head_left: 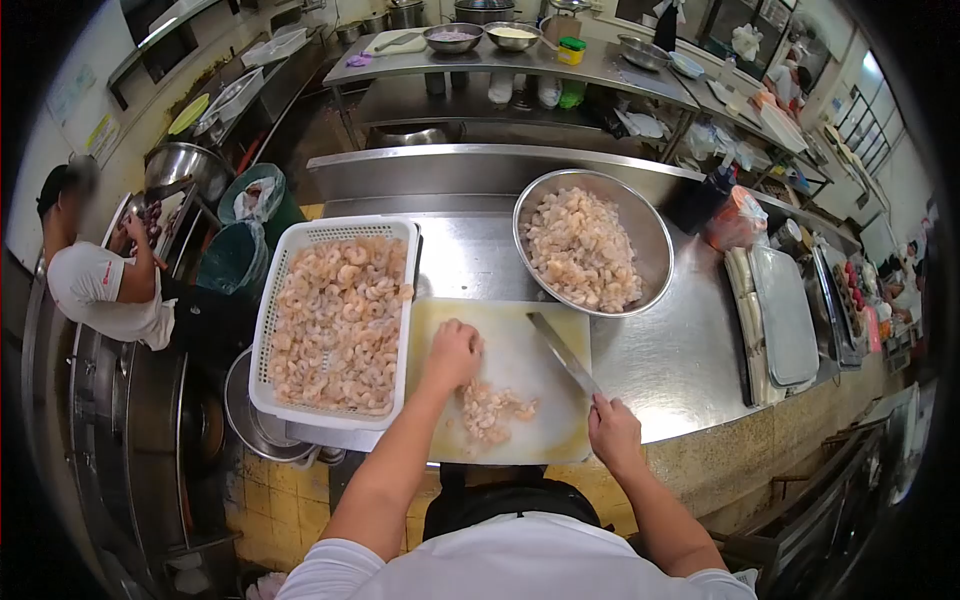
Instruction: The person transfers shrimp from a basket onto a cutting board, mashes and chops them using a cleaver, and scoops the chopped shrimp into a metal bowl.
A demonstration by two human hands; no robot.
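My right hand [613, 432] grips the handle of a knife [562, 352], its blade pointing up and left over the white cutting board [565, 420]. Over the board's left half, my left hand [455, 352] has its fingers curled together; whatever is in them is hidden. Just below it lies a small pile of cut shrimp [488, 412]. To the left, a white perforated basket [262, 340] is full of peeled shrimp [338, 325], partly beside the board. Beyond the board at the right stands a steel bowl [658, 245] heaped with shrimp pieces [583, 245].
Lidded trays [783, 315] and a red-and-white bag [737, 218] occupy the steel table's right side. Behind it, another table [600, 68] carries bowls. A co-worker [95, 270] handles food at the left, near green bins [232, 258].
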